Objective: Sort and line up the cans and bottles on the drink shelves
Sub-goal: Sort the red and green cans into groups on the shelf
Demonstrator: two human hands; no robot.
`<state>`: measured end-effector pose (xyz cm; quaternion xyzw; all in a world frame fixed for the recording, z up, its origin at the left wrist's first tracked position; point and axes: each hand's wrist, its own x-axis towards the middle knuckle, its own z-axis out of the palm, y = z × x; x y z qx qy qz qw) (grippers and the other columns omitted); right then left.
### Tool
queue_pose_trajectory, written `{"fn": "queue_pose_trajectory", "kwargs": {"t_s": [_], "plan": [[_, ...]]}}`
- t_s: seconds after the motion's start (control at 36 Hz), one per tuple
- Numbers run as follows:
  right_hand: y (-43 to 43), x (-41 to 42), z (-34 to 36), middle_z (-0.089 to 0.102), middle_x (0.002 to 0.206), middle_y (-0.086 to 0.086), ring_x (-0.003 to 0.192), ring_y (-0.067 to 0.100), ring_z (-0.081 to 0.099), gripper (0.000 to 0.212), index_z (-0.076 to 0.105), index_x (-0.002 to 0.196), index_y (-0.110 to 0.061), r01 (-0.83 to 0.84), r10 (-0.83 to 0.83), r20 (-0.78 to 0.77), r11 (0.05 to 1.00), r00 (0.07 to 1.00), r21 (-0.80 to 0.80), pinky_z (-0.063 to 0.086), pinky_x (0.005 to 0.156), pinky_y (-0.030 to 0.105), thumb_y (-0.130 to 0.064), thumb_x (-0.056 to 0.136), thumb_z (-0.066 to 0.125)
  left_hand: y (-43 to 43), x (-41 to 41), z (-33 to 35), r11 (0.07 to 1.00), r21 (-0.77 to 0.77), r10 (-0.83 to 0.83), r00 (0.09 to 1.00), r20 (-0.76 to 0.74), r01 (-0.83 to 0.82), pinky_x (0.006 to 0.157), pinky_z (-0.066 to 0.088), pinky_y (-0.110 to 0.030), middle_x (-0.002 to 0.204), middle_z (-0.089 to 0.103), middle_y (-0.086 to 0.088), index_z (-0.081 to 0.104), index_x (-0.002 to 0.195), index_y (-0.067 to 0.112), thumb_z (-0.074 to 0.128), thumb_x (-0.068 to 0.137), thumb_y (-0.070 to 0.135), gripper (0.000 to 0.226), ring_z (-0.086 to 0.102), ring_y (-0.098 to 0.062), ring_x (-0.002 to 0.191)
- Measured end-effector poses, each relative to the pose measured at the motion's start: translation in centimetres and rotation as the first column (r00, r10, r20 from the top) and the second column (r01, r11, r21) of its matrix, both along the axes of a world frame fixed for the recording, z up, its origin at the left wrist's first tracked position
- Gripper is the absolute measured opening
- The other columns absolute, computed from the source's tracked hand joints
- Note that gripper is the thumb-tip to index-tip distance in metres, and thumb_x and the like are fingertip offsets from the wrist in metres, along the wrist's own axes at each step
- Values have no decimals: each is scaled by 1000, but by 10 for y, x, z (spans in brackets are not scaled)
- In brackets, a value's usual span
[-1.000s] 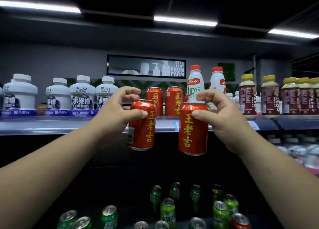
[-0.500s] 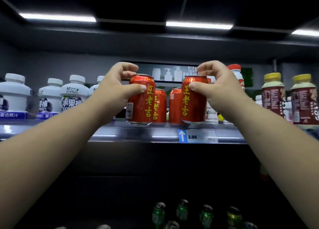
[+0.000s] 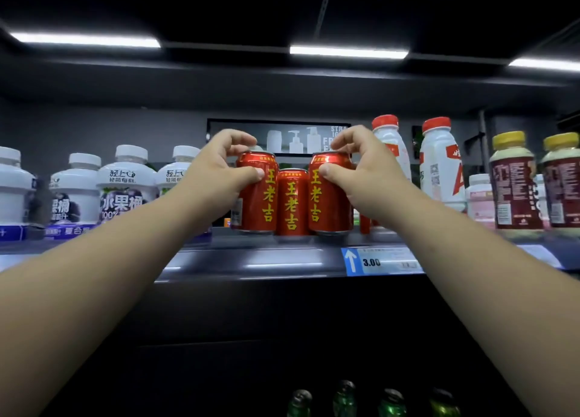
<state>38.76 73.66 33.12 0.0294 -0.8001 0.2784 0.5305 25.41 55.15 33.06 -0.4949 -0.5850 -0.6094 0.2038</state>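
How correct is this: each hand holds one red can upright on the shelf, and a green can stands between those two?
One detail is wrong. In the head view the middle can is red, not green. The rest holds: the left hand holds the left red can and the right hand holds the right red can, upright on the shelf.

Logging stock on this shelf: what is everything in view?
Red cans: three, red, shelf centre.
Squat bottles: four, white, left.
Red-capped bottles: two, white, right of cans.
Pink bottle: one, pink, further right.
Yellow-capped bottles: two, brown, far right.
Green cans: four, green, below.
Price tag: one, blue-white, shelf edge.
Left hand: one, grips left can.
Right hand: one, grips right can.
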Motion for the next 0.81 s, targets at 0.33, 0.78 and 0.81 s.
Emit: {"fn": "queue_pose_trajectory", "kwargs": {"t_s": [0.33,0.78,0.81], "plan": [[-1,-21,-7,50,133,-4,115,18,53,34,44,127,-31,209,-214,65,975,975,71,53,96,46,-32,98,63,15,-15,-13,992,-60,115,993,11,-114,76,59,-35,118,56,6,54,115,31,61,96,10,29,62,-14,97],[13,20,-74,47,132,-19,121,-1,44,52,48,137,-31,152,-156,1,965,988,215,35,97,14,-35,91,70,-5,18,-63,876,17,402,709,-580,-483,109,35,-35,130,50,6,52,131,20,64,82,30,52,44,-12,123],[13,26,-85,50,130,-19,120,-2,46,47,52,133,-31,144,-143,-19,967,989,211,36,99,16,-37,90,70,-5,23,-75,893,-1,359,715,-600,-449,105,37,-29,125,50,10,53,129,20,64,81,29,51,46,-7,117]]}}
